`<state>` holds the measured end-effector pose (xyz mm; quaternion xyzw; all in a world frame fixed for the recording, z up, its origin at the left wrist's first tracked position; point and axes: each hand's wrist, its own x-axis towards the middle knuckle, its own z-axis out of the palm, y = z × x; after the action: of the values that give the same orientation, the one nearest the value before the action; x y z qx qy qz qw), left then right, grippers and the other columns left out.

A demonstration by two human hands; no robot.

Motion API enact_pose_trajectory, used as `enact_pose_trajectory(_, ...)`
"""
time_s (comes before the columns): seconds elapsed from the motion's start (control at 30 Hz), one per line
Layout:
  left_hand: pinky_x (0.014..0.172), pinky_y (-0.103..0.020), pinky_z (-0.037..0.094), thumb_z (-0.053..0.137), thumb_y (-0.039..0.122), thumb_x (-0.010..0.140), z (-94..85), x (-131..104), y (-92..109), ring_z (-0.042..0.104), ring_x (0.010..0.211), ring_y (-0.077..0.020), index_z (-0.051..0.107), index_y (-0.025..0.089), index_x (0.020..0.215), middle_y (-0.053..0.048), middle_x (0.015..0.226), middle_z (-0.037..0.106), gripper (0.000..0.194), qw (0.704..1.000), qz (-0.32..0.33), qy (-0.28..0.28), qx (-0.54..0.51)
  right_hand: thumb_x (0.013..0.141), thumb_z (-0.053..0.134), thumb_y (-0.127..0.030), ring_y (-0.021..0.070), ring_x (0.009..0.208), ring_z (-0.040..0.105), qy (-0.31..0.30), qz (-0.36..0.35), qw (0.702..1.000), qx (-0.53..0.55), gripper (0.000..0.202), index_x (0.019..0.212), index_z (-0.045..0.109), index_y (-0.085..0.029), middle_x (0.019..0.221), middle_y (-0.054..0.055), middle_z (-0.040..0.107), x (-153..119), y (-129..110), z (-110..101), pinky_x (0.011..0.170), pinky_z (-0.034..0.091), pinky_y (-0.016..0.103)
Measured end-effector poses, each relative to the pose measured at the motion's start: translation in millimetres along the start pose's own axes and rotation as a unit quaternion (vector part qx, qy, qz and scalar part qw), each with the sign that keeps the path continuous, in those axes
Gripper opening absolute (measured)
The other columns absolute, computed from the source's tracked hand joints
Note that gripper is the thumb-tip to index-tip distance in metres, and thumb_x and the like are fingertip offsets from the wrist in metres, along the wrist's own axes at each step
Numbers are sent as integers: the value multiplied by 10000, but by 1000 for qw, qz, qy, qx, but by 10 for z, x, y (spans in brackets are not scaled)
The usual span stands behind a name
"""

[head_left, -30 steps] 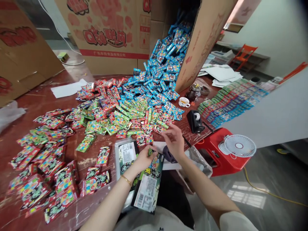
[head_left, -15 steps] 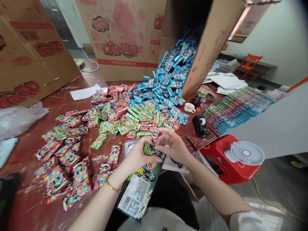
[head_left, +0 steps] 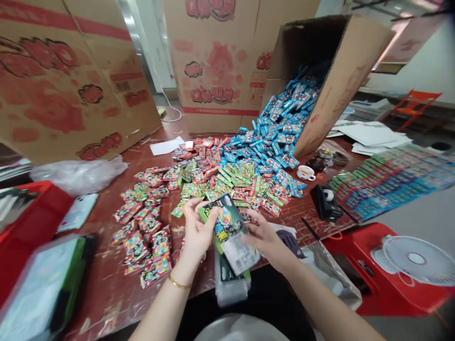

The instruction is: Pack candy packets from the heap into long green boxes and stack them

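Note:
A dark green printed packet (head_left: pixel 229 220) with a white barcode label is held tilted above the table's front edge. My left hand (head_left: pixel 199 229) grips its upper left side, thumb across the front. On the packet's right edge, my right hand (head_left: pixel 268 241) has its fingers bent round it; some fingertips are hidden or blurred. Under the packet is a clear plastic box (head_left: pixel 231 291), with another dark green printed piece partly showing at it. Small red candy sachets (head_left: pixel 156 251) lie left of my left hand, and mixed green ones (head_left: pixel 231 175) lie just beyond.
Blue sachets (head_left: pixel 277 137) spill from a tipped carton (head_left: pixel 327 109). Large cartons (head_left: pixel 220 61) stand behind. At right are a teacup (head_left: pixel 305 173), a tape dispenser (head_left: pixel 325 203) and a white fan (head_left: pixel 415 258) on a red stool. A red bin (head_left: pixel 46 222) stands left.
The packet has moved up and away from my lap, with its front turned more toward me. My right hand has shifted from its top to its right edge. The view has swung left.

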<state>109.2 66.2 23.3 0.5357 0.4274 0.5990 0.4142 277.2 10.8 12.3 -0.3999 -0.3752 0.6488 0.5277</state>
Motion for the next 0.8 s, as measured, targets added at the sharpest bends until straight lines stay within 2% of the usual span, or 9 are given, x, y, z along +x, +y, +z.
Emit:
enact_pose_trajectory(0.07,906,-411,437,633,355,793,-172,-22,79,546,1051,-229,287,226,1184,-107,1127,515,538,996,61,28,67,682,726,-195,185,805,636,-27,-47,990,-129,745,1284,298,-287,846,-14,651,-74,-11,69,740,480,326)
enact_pose_trajectory(0.13,1059,-557,232,721,347,724,-296,-86,238,367,1265,-323,321,214,1257,-161,1308,419,680,961,157,9,227,711,674,-145,198,794,635,-16,-109,952,-286,735,1326,289,-266,816,-5,654,-124,-115,181,754,476,347)
enact_pose_trajectory(0.2,1082,-618,27,803,334,634,-371,-170,421,284,1306,-383,444,216,1220,-147,1332,434,697,889,231,-94,385,716,645,-103,215,817,633,-29,-160,889,-429,740,1355,308,-257,816,2,667,-144,-294,320,814,459,386)
enact_pose_trajectory(0.27,1064,-613,153,785,374,655,-421,-250,558,514,1116,-367,576,207,1027,-107,1083,617,458,836,224,-226,446,715,662,-113,226,843,634,-60,-214,838,-499,698,1333,375,-266,820,-3,677,-132,-490,439,877,434,420)
enact_pose_trajectory(0.33,891,-486,435,687,445,746,-469,-326,610,634,788,-273,584,202,851,-43,789,649,284,840,146,-301,428,732,682,-160,226,882,635,-17,-297,816,-495,573,1251,466,-270,858,4,678,-105,-620,496,926,414,428)
enact_pose_trajectory(0.43,731,-346,498,570,437,841,-550,-466,540,623,808,-231,527,219,993,-41,879,638,269,909,23,-280,308,757,671,-170,236,1032,597,130,-441,791,-403,545,1239,431,-260,1051,52,647,-85,-548,475,999,369,459)
enact_pose_trajectory(0.53,916,-344,454,594,353,841,-606,-656,387,500,1157,-241,284,262,1325,-87,1269,507,582,968,-22,-194,161,781,626,-134,250,1118,556,113,-462,810,-343,600,1292,339,-260,1094,74,637,-114,-181,460,1015,357,505)
enact_pose_trajectory(0.67,1062,-393,339,629,338,814,-631,-945,200,308,1324,-263,128,312,1419,-67,1473,266,785,987,-67,-120,80,835,565,-141,232,1105,568,54,-366,898,-240,469,1248,383,-265,991,55,661,-165,289,572,992,403,490)
enact_pose_trajectory(0.8,1015,-387,403,636,338,810,-670,-1196,76,436,1239,-258,199,312,1393,-72,1362,431,729,990,-123,-48,45,843,578,-174,203,986,624,82,-300,943,-119,460,1248,380,-265,1033,61,644,-181,506,676,884,499,421)
